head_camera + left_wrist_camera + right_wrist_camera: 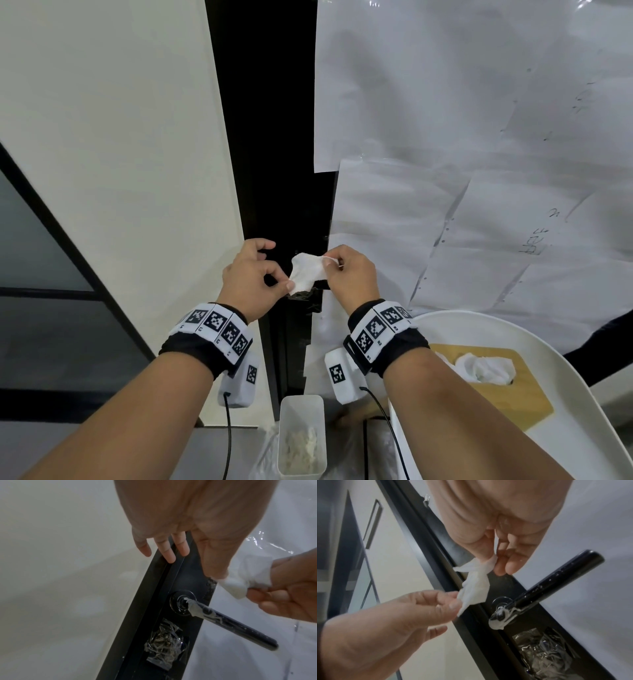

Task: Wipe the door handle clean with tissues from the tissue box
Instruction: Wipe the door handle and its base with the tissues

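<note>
Door handle: one black lever on a black door stile, projecting from a round chrome rose. White paste coats the lever's root next to the rose, with specks further along the bar; the free end is bare. In the head view the handle is hidden behind the hands and tissue.

Tissue: one crumpled white sheet, held taut between both hands just above the handle and not touching it. The left hand pinches its lower corner between thumb and forefinger, its other three fingers loosely extended toward the door edge. The right hand pinches the upper corner, fingers curled.

Open room: the space under and around the lever's free end is unobstructed. A crinkled clear plastic patch covers the stile just below the rose. To the right, white paper sheets cover the door face; to the left is a cream wall.

Surroundings: one wooden-topped tissue box, tissue protruding, on a white round tray at lower right. One clear container holding crumpled used tissues sits below, between the forearms.
</note>
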